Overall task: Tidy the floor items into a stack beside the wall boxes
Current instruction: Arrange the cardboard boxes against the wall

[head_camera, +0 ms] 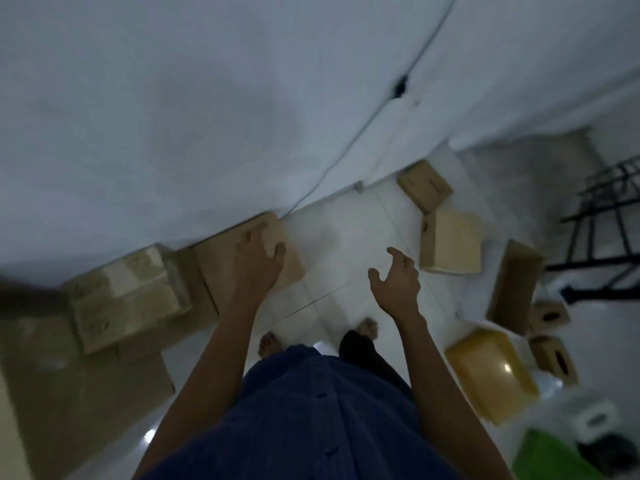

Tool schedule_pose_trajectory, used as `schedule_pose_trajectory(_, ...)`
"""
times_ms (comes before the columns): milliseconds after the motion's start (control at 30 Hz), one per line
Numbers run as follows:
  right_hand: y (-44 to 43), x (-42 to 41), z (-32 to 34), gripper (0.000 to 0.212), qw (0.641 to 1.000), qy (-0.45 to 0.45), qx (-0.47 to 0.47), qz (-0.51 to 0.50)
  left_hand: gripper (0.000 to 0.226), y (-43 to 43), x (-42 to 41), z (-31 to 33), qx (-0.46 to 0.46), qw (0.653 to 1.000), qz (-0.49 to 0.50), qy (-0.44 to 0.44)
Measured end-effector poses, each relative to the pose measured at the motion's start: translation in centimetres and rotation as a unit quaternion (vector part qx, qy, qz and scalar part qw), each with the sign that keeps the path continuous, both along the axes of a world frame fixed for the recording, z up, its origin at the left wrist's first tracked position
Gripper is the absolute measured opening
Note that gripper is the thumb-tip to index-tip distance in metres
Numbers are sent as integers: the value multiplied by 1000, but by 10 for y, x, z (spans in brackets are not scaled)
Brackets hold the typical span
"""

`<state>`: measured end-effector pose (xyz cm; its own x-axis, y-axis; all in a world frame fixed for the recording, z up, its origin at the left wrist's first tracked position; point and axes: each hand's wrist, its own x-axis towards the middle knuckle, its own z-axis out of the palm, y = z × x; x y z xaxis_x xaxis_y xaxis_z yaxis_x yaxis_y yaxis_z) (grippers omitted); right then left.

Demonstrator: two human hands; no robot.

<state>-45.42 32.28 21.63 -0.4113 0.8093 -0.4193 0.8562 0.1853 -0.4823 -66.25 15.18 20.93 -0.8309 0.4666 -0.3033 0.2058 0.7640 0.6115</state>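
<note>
My left hand rests on top of a brown cardboard box that stands against the white wall, fingers spread over its upper face. My right hand hovers empty above the tiled floor, fingers loosely curled. More cardboard boxes are lined along the wall to the left. Loose items lie on the floor to the right: a small box by the wall, a squarer box, a long box and a yellow package.
Two small boxes with oval holes lie at the right, near a black metal rack. A cable runs down the wall. A green item sits at the bottom right. My bare feet stand on white tiles.
</note>
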Motion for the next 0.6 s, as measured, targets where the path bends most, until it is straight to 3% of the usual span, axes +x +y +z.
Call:
schedule_pose_trajectory(200, 96, 106, 7, 63, 992, 10, 4, -126, 58, 164, 84, 2, 19, 990, -136, -40)
schedule_pose_trajectory(600, 301, 260, -13, 58, 980, -2, -36, -194, 58, 407, 261, -21, 2, 974, -206, -94)
